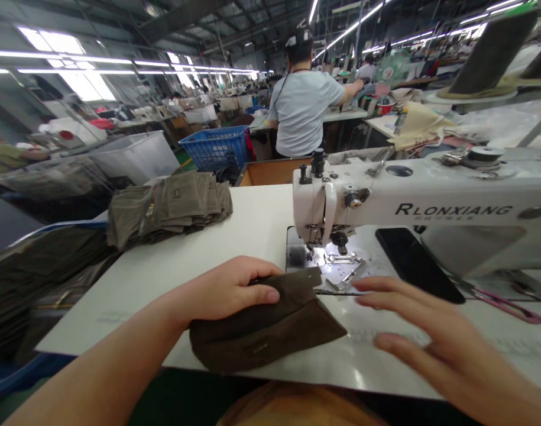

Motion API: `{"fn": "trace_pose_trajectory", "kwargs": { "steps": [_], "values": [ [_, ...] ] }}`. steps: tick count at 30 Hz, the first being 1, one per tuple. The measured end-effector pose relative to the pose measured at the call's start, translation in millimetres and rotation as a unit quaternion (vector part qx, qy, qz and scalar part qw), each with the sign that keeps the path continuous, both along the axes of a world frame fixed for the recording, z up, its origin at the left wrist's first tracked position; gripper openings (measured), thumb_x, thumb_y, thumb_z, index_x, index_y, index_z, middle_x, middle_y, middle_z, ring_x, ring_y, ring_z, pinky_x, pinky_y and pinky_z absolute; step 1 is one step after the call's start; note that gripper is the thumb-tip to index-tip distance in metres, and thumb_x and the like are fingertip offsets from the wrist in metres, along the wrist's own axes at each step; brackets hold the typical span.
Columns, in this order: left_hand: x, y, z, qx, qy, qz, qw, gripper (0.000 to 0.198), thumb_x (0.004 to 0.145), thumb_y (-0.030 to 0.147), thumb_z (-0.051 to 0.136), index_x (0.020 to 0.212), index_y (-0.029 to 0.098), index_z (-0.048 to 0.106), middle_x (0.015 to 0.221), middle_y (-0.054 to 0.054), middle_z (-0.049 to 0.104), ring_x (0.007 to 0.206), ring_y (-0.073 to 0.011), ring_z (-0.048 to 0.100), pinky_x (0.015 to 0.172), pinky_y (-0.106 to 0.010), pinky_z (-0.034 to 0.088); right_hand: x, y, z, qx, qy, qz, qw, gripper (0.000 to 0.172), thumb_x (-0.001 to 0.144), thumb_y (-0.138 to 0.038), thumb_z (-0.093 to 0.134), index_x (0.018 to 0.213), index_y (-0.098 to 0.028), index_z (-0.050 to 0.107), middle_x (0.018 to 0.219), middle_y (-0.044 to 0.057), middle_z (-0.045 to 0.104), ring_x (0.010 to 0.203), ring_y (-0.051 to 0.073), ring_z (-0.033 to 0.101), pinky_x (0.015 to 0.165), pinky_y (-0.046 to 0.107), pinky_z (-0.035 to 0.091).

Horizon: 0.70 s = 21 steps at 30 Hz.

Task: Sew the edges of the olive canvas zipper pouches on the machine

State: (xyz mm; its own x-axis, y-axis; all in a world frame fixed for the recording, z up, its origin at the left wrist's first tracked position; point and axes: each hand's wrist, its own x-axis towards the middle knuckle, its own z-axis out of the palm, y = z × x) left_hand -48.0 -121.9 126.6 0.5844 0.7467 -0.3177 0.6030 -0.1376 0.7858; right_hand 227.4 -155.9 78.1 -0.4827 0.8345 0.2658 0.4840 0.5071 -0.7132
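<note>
A dark brown fabric piece [270, 328] lies folded at the front edge of the white sewing table [199, 260]. My left hand [226, 290] is closed on its upper edge, thumb pressed on top. My right hand [434, 337] hovers flat and open just to the right of the fabric, fingers stretched out and slightly blurred, holding nothing. Just beyond both hands stands the white sewing machine [412, 207], its needle and presser foot [336, 245] over the lit metal plate.
A stack of olive fabric pieces [168, 207] sits at the table's far left. A black phone [418, 263] lies under the machine arm, pink-handled scissors [509, 305] at right. A person in a light shirt [303, 109] sits ahead, beside a blue basket [217, 148].
</note>
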Motion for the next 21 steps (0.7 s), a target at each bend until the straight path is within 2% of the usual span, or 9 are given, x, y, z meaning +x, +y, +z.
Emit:
{"fn": "trace_pose_trajectory", "kwargs": {
  "steps": [3, 5, 8, 10, 13, 15, 21],
  "values": [
    [2, -2, 2.9, -0.013, -0.031, 0.021, 0.999, 0.027, 0.081, 0.033, 0.050, 0.102, 0.018, 0.059, 0.096, -0.001, 0.064, 0.087, -0.0184, 0.057, 0.075, -0.024, 0.043, -35, 3, -7.5, -0.053, 0.052, 0.089, 0.993, 0.018, 0.085, -0.033, 0.047, 0.094, -0.023, 0.059, 0.114, 0.005, 0.051, 0.102, 0.017, 0.049, 0.084, 0.027, 0.042],
    [1, -4, 4.0, 0.009, -0.034, 0.061, 0.998, 0.026, 0.081, 0.032, 0.050, 0.098, 0.017, 0.060, 0.093, -0.001, 0.064, 0.084, -0.0180, 0.058, 0.075, -0.025, 0.043, -50, 4, -10.2, -0.104, 0.093, 0.118, 0.983, 0.029, 0.090, -0.032, 0.038, 0.078, -0.017, 0.060, 0.097, 0.006, 0.056, 0.086, 0.015, 0.053, 0.074, 0.025, 0.043],
    [-6, -6, 3.9, 0.042, -0.023, 0.130, 0.990, 0.024, 0.080, 0.034, 0.050, 0.090, 0.015, 0.060, 0.085, -0.001, 0.065, 0.077, -0.0172, 0.058, 0.071, -0.026, 0.044, -58, 4, -10.4, -0.149, 0.090, 0.140, 0.975, 0.042, 0.091, -0.034, 0.033, 0.060, -0.014, 0.053, 0.075, 0.004, 0.053, 0.065, 0.011, 0.049, 0.057, 0.023, 0.039],
    [-11, -6, 3.0, 0.034, -0.021, 0.128, 0.991, 0.025, 0.080, 0.036, 0.050, 0.088, 0.015, 0.059, 0.084, -0.001, 0.065, 0.076, -0.0169, 0.058, 0.071, -0.026, 0.044, -60, 2, -10.6, -0.151, 0.068, 0.124, 0.978, 0.044, 0.091, -0.034, 0.033, 0.052, -0.015, 0.044, 0.067, 0.002, 0.048, 0.057, 0.009, 0.043, 0.051, 0.022, 0.033],
    [-15, -6, 1.5, 0.019, -0.036, 0.086, 0.996, 0.030, 0.080, 0.038, 0.050, 0.100, 0.017, 0.058, 0.093, -0.002, 0.064, 0.082, -0.0173, 0.058, 0.073, -0.025, 0.043, -65, -3, -12.4, -0.143, 0.044, 0.096, 0.984, 0.043, 0.089, -0.032, 0.035, 0.049, -0.016, 0.033, 0.058, -0.001, 0.040, 0.051, 0.008, 0.035, 0.047, 0.023, 0.024],
    [-15, -6, 1.7, 0.022, -0.043, 0.074, 0.996, 0.032, 0.080, 0.038, 0.050, 0.104, 0.018, 0.057, 0.096, -0.001, 0.063, 0.085, -0.0175, 0.057, 0.075, -0.025, 0.042, -68, -5, -13.3, -0.151, 0.030, 0.099, 0.983, 0.042, 0.088, -0.031, 0.037, 0.049, -0.016, 0.033, 0.058, -0.001, 0.040, 0.051, 0.008, 0.035, 0.047, 0.024, 0.024],
    [-9, -8, 10.3, 0.081, 0.029, 0.079, 0.993, 0.023, 0.081, 0.033, 0.047, 0.084, 0.015, 0.060, 0.077, 0.000, 0.062, 0.072, -0.0147, 0.055, 0.066, -0.022, 0.041, -69, -6, -11.8, -0.192, -0.003, 0.109, 0.975, 0.040, 0.086, -0.031, 0.041, 0.049, -0.015, 0.039, 0.068, 0.000, 0.047, 0.058, 0.008, 0.042, 0.050, 0.024, 0.026]
  ]
}}
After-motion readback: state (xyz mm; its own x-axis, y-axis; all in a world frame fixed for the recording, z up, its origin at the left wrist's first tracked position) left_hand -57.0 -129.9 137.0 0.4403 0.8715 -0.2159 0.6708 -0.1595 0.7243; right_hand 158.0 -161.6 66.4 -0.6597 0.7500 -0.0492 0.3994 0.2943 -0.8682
